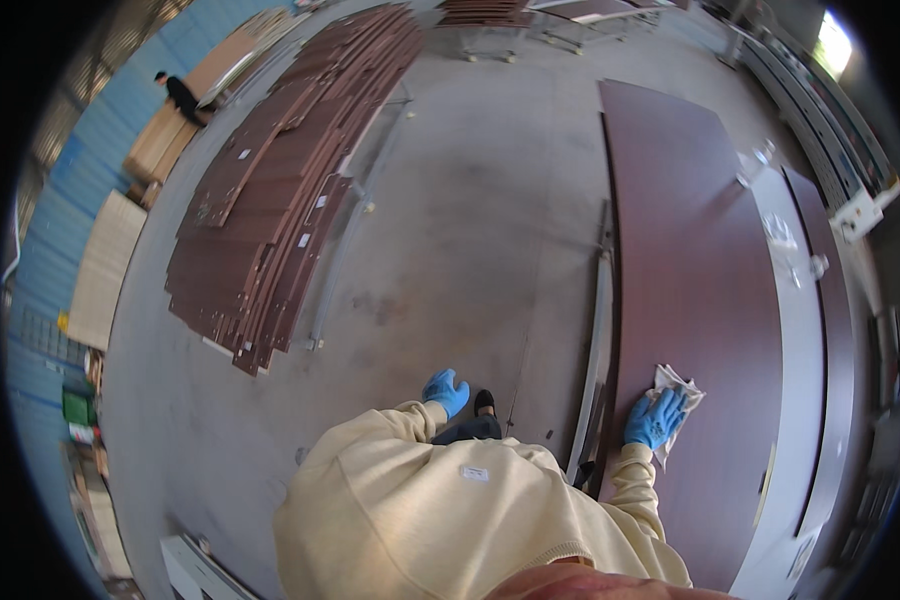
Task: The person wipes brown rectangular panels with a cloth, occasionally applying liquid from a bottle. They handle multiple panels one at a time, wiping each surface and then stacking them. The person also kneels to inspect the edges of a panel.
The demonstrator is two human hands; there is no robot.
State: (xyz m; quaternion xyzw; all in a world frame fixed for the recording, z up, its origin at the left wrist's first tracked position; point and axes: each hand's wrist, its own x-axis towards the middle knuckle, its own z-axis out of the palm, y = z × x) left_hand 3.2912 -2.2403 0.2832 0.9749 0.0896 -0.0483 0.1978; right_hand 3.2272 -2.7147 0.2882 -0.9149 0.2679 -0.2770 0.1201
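Observation:
My right hand, in a blue glove, presses a crumpled whitish cloth onto a long dark reddish-brown panel at my right. The cloth sticks out beyond the fingertips and along the hand's right side. Away from the panel, my left hand hangs over the floor at my left side, also gloved in blue. Its fingers are loosely bent, the thumb stands apart, and I see nothing in it.
To the left, overlapping brown panels lie on a stand. A clear bottle and a plastic item are right of my panel, beside another brown panel. Machinery lines the far right. A person bends over boards far left.

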